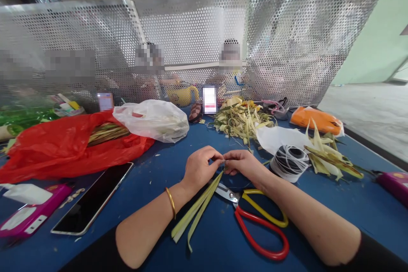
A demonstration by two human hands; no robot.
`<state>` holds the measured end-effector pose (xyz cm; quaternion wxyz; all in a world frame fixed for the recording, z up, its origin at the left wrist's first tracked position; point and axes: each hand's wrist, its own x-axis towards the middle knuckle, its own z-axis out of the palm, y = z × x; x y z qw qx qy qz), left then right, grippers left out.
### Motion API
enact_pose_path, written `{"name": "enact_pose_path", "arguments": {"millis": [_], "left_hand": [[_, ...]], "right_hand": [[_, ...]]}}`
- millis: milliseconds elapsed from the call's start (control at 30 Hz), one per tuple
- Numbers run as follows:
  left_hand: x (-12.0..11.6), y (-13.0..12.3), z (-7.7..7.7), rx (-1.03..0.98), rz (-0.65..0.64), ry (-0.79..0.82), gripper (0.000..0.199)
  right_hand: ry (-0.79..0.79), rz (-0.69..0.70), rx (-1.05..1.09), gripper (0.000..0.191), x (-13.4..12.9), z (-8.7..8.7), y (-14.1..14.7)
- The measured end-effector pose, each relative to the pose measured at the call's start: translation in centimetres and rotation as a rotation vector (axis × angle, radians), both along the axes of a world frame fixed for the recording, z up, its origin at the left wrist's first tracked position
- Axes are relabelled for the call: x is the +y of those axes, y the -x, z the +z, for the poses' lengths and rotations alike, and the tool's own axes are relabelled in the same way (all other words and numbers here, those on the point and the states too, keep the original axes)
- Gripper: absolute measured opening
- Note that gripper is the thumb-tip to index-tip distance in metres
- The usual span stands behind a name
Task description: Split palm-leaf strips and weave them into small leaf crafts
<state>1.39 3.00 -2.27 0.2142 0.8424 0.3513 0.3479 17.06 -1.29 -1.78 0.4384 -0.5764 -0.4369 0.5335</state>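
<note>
My left hand, with a gold bangle on the wrist, is closed in a pinch at the top of a bundle of pale green leaf strips. The strips fan down toward me over the blue table. Fingertip to fingertip with it, my right hand is also pinched, on what looks like a fine thread, hard to make out. Under my right wrist lie scissors with one red and one yellow handle, blades pointing at the strips. A spool of white cord stands beside my right forearm.
At the left lie a red plastic bag of dried stalks, a white plastic bag and a black phone. Behind my hands are a leaf scrap pile and a lit phone. A perforated metal screen borders the back, with people beyond.
</note>
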Motion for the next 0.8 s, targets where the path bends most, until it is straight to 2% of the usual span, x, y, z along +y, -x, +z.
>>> {"name": "enact_pose_path", "arguments": {"millis": [200, 400, 500, 800], "left_hand": [[0.0, -0.1, -0.1, -0.065, 0.009, 0.07, 0.008], [0.5, -0.4, -0.4, -0.245, 0.009, 0.36, 0.009], [0.6, -0.5, -0.5, -0.311, 0.007, 0.456, 0.013], [1.0, -0.2, -0.3, -0.297, 0.001, 0.511, 0.015]], "right_hand": [[-0.031, -0.003, -0.007, 0.007, -0.1, -0.3, -0.1], [-0.061, -0.036, -0.012, 0.01, -0.1, -0.2, 0.1], [-0.074, -0.045, -0.002, 0.015, -0.1, 0.0, 0.2], [-0.087, -0.039, 0.036, 0.023, 0.0, 0.1, -0.4]]}}
